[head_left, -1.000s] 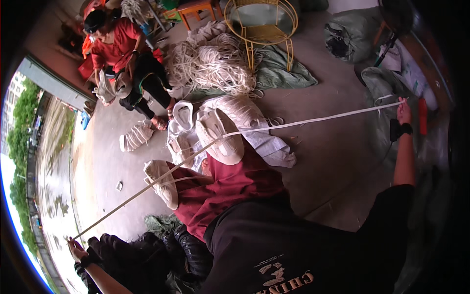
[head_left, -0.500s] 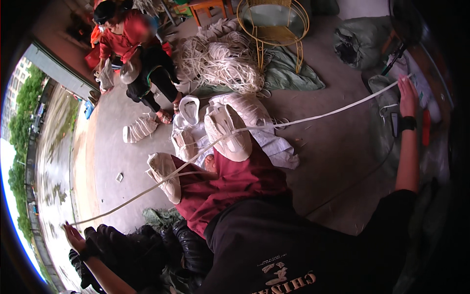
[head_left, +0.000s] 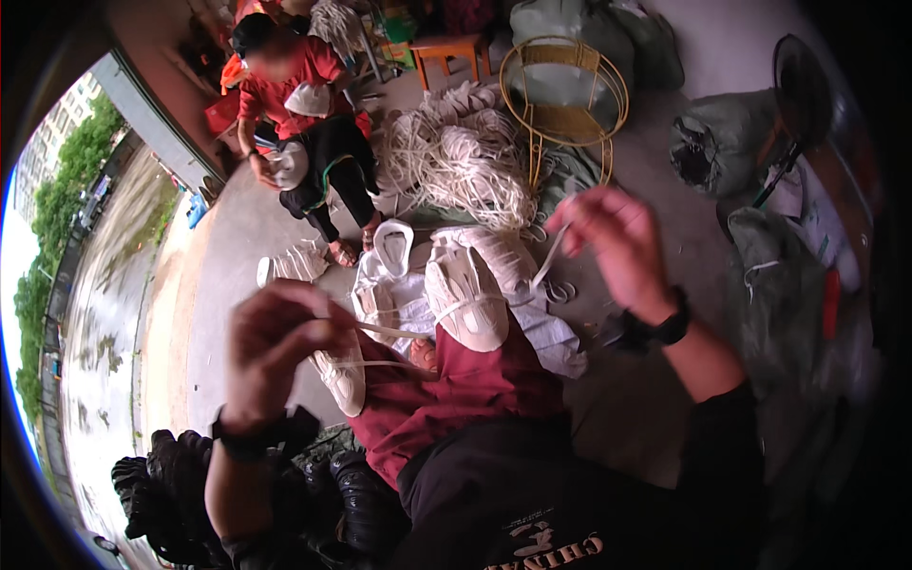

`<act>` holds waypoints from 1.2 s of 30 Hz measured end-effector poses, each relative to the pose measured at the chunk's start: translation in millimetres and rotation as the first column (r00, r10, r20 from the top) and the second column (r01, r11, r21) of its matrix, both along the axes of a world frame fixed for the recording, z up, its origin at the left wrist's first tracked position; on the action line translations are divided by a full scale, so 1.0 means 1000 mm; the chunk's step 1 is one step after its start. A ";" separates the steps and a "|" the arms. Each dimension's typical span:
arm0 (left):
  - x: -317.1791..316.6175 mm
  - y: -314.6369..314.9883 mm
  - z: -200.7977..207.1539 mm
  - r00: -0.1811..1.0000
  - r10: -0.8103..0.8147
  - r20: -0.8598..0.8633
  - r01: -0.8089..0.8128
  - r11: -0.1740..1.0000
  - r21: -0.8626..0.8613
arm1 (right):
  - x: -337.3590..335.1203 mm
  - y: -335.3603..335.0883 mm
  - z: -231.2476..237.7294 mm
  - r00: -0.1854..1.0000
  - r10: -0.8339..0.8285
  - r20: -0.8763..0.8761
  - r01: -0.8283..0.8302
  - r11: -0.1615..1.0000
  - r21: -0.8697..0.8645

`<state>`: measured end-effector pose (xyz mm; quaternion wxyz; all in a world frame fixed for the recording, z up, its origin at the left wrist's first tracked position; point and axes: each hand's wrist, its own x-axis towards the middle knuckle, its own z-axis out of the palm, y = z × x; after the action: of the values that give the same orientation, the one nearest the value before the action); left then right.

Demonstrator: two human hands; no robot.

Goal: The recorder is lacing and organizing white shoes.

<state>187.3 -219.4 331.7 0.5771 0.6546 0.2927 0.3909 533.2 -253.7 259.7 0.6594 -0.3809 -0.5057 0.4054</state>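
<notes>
A white sneaker [head_left: 465, 309] rests on my right knee, toe toward me, with a white shoelace [head_left: 394, 332] running through or across it. Left of the shoe, my left hand [head_left: 285, 347] is raised with its fingers pinched on one side of the lace. To the right, my right hand [head_left: 617, 252] pinches the lace's other side between thumb and fingers. A second white shoe [head_left: 342, 385] lies on my left knee, partly hidden behind my left hand, with a lace strand trailing from it.
Ahead lie a large heap of white laces [head_left: 456, 157], more white shoes [head_left: 391, 249] and white cloth [head_left: 560, 347]. A seated co-worker [head_left: 309, 95] handles white shoes. A yellow round-framed chair [head_left: 565, 104] stands behind the heap; a black bundle [head_left: 171, 480] sits at my left.
Both hands have come inward from wide apart, where the lace was stretched nearly straight; it now hangs looser. The view has shifted slightly, and the co-worker's hands have moved.
</notes>
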 end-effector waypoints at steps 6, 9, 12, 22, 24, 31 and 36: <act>0.057 -0.007 -0.021 0.979 -0.154 0.132 0.170 0.978 -0.122 | -0.076 -0.008 -0.002 0.980 0.191 -0.060 -0.195 0.979 -0.065; 0.075 -0.009 -0.031 0.982 -0.117 0.145 0.133 0.985 -0.107 | -0.087 -0.009 -0.011 0.994 0.113 0.001 -0.112 0.992 -0.063; 0.080 -0.007 -0.039 0.998 -0.055 0.020 0.057 0.990 -0.126 | -0.087 -0.011 -0.012 0.993 0.088 0.085 -0.084 0.995 -0.049; 0.088 -0.011 -0.060 0.996 0.037 0.086 -0.022 0.986 -0.168 | -0.089 -0.012 -0.021 0.986 0.002 0.167 -0.008 0.999 0.035; 0.089 -0.010 -0.061 0.997 0.040 0.069 -0.030 0.990 -0.138 | -0.088 -0.013 -0.022 0.984 0.012 0.179 -0.017 1.000 0.022; 0.093 -0.005 -0.067 0.988 0.044 0.151 -0.020 0.988 -0.154 | -0.089 -0.013 -0.022 0.953 -0.065 0.296 0.036 0.994 0.103; 0.092 -0.003 -0.076 0.990 0.039 0.136 -0.018 0.989 -0.148 | -0.089 -0.013 -0.021 0.948 -0.056 0.314 0.028 0.995 0.095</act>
<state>279.0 -222.2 255.5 0.6366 0.5777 0.2891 0.4212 444.0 -266.9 239.1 0.5947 -0.4219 -0.6141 0.3021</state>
